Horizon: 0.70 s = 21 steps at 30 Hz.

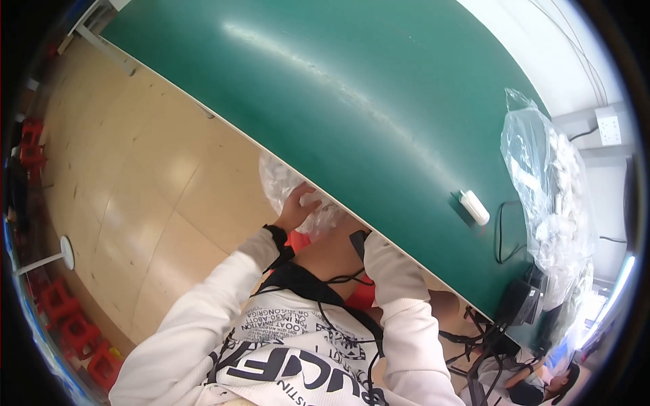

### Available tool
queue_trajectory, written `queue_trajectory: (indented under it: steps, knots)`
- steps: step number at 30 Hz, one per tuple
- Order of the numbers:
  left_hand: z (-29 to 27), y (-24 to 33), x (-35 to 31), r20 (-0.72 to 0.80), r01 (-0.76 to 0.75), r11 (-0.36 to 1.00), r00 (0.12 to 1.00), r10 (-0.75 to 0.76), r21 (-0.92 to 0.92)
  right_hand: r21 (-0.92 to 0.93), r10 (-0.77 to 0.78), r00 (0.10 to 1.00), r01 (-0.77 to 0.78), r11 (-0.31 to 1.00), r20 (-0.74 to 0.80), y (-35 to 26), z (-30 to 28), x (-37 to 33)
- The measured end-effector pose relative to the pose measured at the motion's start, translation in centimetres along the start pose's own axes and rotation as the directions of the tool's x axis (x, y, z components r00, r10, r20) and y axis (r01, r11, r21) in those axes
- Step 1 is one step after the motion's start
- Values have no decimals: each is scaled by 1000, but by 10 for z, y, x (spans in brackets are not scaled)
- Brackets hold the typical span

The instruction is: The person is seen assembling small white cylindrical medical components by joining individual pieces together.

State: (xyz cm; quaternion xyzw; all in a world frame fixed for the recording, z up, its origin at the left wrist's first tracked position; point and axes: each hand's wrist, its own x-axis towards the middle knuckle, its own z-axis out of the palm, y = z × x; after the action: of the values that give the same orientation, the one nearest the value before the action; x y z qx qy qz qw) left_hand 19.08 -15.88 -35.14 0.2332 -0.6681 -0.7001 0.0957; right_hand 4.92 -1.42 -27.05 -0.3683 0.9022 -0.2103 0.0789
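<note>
The left hand's fingers (311,187) are bending loosely, a gap showing between thumb and forefinger; whether they are pinching any film I cannot tell. The left hand (296,207) is reaching to a clear plastic bag (274,177), which is hanging crumpled below the bench's near edge, above the person's lap. The right hand is hiding beneath that edge, so the state of its fingers cannot be told; only its cuff and a dark wristband (359,243) are showing. Another black wristband (276,237) is circling the left wrist.

Beyond the hands, the green bench (325,115) is stretching away diagonally. On its right part, 1 white oblong device (474,208) is lying near a black cable (500,233). Farther right, a large clear bag (565,183) is bulging with whitish contents, near a black box (520,303). At the lower right, another person (531,386) is sitting. Red stools (82,335) are standing on the tan floor (156,176) at far left.
</note>
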Motion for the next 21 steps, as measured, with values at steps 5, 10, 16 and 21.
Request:
queue_trajectory:
  steps: [5,10,16,21]
  knots:
    - [4,5,-5,-111,-19,998,993,26,65,-68,-35,999,37,997,27,3,-12,-15]
    - [-7,67,-41,-75,354,889,918,-390,-290,-129,-65,997,68,989,34,5,-28,-56]
    - [-19,69,-40,-8,275,793,943,-332,-543,-206,-101,994,109,972,47,-22,-24,-41]
    - [-14,89,-26,-151,198,863,943,-298,-466,-38,-169,938,166,985,-303,-30,-47,-40]
